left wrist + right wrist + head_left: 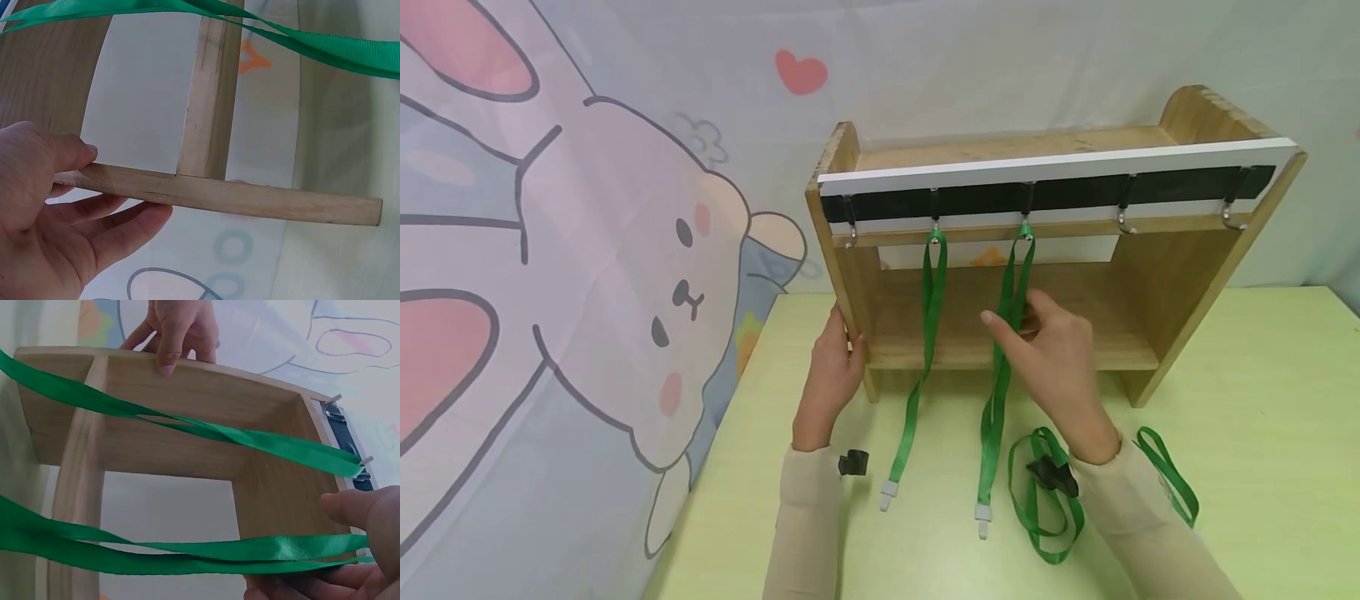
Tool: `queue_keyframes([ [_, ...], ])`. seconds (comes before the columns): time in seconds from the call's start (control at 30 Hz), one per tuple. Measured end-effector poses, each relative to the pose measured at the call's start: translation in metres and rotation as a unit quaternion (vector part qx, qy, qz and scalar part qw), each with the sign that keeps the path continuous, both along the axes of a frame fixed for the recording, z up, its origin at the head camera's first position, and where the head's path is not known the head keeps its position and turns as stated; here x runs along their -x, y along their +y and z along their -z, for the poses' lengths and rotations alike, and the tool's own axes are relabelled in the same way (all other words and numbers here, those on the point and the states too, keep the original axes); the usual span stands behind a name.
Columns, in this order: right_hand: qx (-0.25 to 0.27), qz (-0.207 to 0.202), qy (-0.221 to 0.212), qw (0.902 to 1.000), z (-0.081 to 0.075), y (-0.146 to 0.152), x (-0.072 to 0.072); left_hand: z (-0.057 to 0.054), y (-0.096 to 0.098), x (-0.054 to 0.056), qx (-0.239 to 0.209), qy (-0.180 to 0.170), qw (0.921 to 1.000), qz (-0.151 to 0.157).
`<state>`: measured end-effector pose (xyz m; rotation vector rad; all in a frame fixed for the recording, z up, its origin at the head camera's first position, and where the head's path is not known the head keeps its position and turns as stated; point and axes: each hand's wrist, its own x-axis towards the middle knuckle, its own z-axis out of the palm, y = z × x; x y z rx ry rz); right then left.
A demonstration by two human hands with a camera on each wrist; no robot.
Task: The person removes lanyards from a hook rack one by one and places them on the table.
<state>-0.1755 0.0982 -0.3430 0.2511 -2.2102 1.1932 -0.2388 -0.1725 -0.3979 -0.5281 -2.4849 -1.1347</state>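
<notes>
I can see the person's left hand point(835, 362) clamped on the left side panel point(859, 279) of the wooden shelf unit point(1183, 275), thumb inside, fingers outside, while the right hand point(1063, 354), thumb and fingers apart, straddles the green lanyard point(994, 408) hanging from the middle hook point(1028, 198)

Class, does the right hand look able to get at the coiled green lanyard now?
Probably yes: the coiled lanyard lies on the table, below the right hand in the head view, only partly overlapped by a black piece. The hand would likely first draw back from the hanging lanyard beside it.
</notes>
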Motion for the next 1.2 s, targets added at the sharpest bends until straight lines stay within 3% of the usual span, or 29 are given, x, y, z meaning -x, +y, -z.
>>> queue_keyframes([
  [0.43, -0.008, 0.018, 0.023, 0.9996, -0.002, -0.007, 0.008, 0.002, 0.005, -0.003, 0.001, -0.009, 1.0000, 0.001],
  [0.97, 0.029, -0.012, 0.079, 0.9964, -0.010, -0.006, 0.007, 0.001, 0.004, -0.003, -0.010, -0.001, 0.9999, 0.008],
  [1.2, 0.043, -0.033, 0.053, 0.9971, -0.014, -0.007, -0.002, -0.003, 0.001, -0.001, -0.002, -0.005, 1.0000, -0.002],
])
